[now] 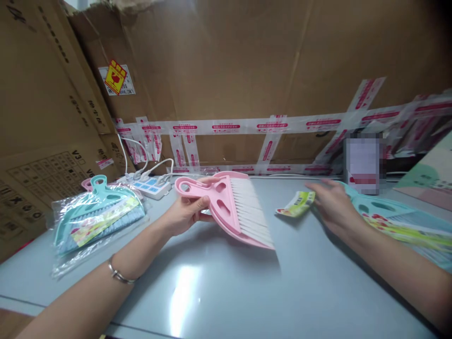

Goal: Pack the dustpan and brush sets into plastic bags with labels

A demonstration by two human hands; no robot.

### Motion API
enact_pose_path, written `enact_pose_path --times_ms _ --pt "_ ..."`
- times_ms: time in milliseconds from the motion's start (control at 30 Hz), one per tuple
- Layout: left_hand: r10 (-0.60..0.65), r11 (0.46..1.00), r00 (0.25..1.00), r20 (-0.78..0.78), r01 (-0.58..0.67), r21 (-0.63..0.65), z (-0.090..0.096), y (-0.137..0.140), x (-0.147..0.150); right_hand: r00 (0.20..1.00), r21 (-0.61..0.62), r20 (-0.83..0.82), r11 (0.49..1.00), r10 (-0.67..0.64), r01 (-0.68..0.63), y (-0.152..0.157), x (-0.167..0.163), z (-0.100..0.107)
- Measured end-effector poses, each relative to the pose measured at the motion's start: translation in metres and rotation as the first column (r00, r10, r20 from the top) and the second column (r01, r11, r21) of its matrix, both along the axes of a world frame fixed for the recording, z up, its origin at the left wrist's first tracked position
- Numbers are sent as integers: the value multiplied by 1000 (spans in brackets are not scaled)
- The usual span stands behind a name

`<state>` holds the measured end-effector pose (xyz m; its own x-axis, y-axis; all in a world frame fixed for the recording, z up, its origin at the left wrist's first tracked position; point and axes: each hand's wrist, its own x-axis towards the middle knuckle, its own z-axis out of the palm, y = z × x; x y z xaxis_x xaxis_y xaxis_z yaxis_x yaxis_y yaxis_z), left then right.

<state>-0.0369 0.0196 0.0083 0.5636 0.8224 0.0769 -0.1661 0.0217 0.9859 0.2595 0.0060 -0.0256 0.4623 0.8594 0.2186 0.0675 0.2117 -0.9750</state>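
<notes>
Clock centred on the pink brush and dustpan, mid-view above the pale blue table; twelve points away from the person.

Left hand: grasping the pink pair by the handle end, thumb laid over the top, fingers beneath. Brush and pan are nested, white bristles fanning towards four o'clock, handle loop at ten. Whether the low edge touches the table cannot be judged. A silver bracelet circles the wrist.

Right hand: at three o'clock, blurred, fingers bent, tips at the near end of a small green label — pinched or let go, cannot tell. The label lies between this hand and the bristles, slightly curled.

Further along three o'clock, partly behind the right wrist: a turquoise dustpan with a printed band.

At nine o'clock, on the table: a turquoise brush set in clear plastic, a pink loop showing behind its handle. At ten: a white power strip, several plugs in. At twelve: a large cardboard box, taped along its lower part.
</notes>
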Motion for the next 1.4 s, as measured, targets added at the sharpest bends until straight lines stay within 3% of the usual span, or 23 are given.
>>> enact_pose_path --times_ms 67,100,133,200,267,467,700,833,967,1067,1167,1233,1333,1400 --pt "-37 998 998 -41 39 43 2 -7 5 951 199 263 974 -162 110 -9 -12 8" --pt "-68 996 996 -60 71 59 3 -11 8 874 294 451 955 -181 46 -16 -23 13" --pt "-98 992 992 -74 103 72 5 -15 11 773 302 625 947 -111 -109 -24 -35 17" --pt "-138 985 987 -86 145 92 7 -24 16 584 169 808 918 79 -358 -39 -58 23" --pt "-131 982 987 -93 142 126 8 -30 21 517 52 833 902 197 -428 -48 -72 27" --pt "25 910 991 -131 32 413 7 -33 25 544 -64 766 883 343 -466 -52 -66 39" --pt "61 884 993 -96 -10 467 13 -36 27 563 73 802 903 200 -424 -57 -67 49" --pt "31 896 996 -84 10 445 12 -40 29 517 22 830 914 208 -404 -58 -74 49" --pt "128 882 992 -24 -103 460 11 -46 31 551 97 825 927 128 -361 -59 -79 47" --pt "163 851 986 18 -150 503 17 -50 30 596 227 799 874 85 -429 -60 -80 49" --pt "169 831 985 -34 -124 543 24 -53 27 580 249 802 800 146 -546 -61 -80 52" --pt "200 803 979 -41 -140 579 29 -55 25 580 249 798 788 161 -562 -62 -81 52" --pt "301 754 953 -11 -231 615 34 -57 22 568 314 821 793 50 -523 -63 -84 51" --pt "295 770 953 -71 -193 608 36 -56 19 538 335 843 778 5 -532 -63 -86 50"
